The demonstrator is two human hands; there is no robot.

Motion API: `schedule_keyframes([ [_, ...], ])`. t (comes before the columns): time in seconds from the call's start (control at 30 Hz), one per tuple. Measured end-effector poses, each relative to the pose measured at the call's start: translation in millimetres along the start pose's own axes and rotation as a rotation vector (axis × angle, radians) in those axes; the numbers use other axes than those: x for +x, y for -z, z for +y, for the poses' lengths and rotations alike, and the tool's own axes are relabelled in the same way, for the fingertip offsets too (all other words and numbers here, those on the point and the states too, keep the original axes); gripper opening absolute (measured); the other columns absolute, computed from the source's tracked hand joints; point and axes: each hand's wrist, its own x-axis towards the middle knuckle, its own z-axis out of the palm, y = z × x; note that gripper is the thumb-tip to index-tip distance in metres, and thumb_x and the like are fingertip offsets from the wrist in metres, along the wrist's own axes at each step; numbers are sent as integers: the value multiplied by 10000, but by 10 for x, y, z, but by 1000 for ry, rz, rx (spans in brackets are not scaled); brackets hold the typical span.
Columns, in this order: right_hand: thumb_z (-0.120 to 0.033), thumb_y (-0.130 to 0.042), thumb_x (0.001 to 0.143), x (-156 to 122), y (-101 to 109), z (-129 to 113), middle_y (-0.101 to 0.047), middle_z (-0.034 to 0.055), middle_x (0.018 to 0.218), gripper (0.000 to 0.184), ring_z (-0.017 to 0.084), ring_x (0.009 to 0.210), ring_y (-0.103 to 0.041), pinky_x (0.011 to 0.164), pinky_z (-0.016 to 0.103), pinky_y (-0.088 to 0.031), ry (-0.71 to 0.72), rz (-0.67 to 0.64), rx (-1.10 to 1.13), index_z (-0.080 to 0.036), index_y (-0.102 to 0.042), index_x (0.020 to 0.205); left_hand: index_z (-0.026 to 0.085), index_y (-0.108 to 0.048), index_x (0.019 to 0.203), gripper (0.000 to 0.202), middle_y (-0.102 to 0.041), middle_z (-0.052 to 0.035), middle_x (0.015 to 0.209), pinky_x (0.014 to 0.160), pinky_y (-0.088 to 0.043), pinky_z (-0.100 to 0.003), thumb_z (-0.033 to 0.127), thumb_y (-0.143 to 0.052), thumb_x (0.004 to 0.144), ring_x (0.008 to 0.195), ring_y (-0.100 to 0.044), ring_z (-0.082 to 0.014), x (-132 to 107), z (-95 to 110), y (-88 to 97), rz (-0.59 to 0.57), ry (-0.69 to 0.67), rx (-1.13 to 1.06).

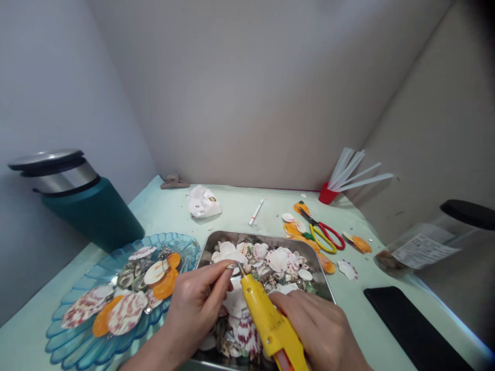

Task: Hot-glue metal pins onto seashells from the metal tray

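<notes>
My right hand (317, 327) grips a yellow glue gun (270, 322), its nozzle pointing up and left. My left hand (195, 304) pinches something small right at the nozzle tip; I cannot make out what it is. Both hands hover over a metal tray (325, 281) filled with several seashells, white, pink and patterned. To the left, a blue glass dish (185, 245) holds more shells, some orange, some red-striped.
A teal bottle with a steel lid (77, 198) lies at the left. Red-and-yellow scissors (325, 234), loose shells, a red cup of glue sticks (340, 183), crumpled paper (203, 201), a white pen (256, 212), a black flat object (413, 330) and a plastic jar (425, 247) lie around.
</notes>
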Motion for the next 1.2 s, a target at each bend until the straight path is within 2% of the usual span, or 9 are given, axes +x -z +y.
schedule_keyframes([
  [0.1, -371, -473, 885, -7, 30, -1, -597, 66, 621, 312, 182, 523, -559, 464, 282, -408, 1, -53, 1, -92, -574, 983, 192, -708, 977, 229, -668, -5, 595, 505, -460, -179, 162, -535, 830, 480, -611, -110, -1, -5, -6, 26, -5, -11],
  [0.27, -429, -486, 876, -42, 50, 7, -601, 73, 678, 376, 196, 576, -564, 504, 293, -409, -15, -141, 17, -104, -542, 1055, 194, -733, 921, 204, -719, -33, 683, 553, -502, -193, 170, -566, 806, 560, -657, -136, 19, 11, -2, 60, 10, -19],
  [0.53, -448, -442, 891, -71, 25, 23, -597, 74, 686, 394, 202, 587, -559, 515, 300, -402, -8, -146, 28, -110, -517, 1080, 210, -712, 832, 130, -732, -32, 786, 502, -501, -204, 211, -593, 779, 516, -620, -120, 25, -16, -9, 94, 179, -145],
  [0.7, -455, -431, 893, -71, 31, 21, -603, 82, 696, 409, 205, 593, -564, 517, 301, -402, -11, -155, 28, -105, -520, 1083, 196, -635, 793, 71, -655, -5, 714, 495, -491, -205, 246, -584, 790, 516, -591, -107, 17, -21, -17, 39, 287, -309],
  [0.83, -471, -407, 899, -56, 45, 5, -602, 79, 682, 424, 201, 580, -561, 507, 298, -396, -16, -151, 28, -101, -538, 1061, 196, -573, 773, 73, -586, 23, 668, 493, -476, -202, 265, -584, 792, 518, -574, -99, 24, -21, -8, 0, 348, -437],
  [1.03, -462, -378, 912, -30, 60, 6, -597, 76, 663, 431, 190, 571, -561, 500, 286, -397, -24, -106, 39, -94, -565, 1033, 181, -581, 778, 89, -612, 0, 765, 506, -458, -193, 266, -609, 778, 553, -564, -87, 59, -2, 13, 10, 438, -548],
  [1.2, -483, -345, 920, -35, 61, 4, -593, 75, 653, 456, 185, 557, -554, 500, 285, -390, -17, -117, 40, -98, -570, 1017, 171, -556, 725, 111, -607, 1, 798, 477, -448, -189, 246, -630, 761, 519, -547, -67, 93, 57, 28, 10, 468, -712],
])
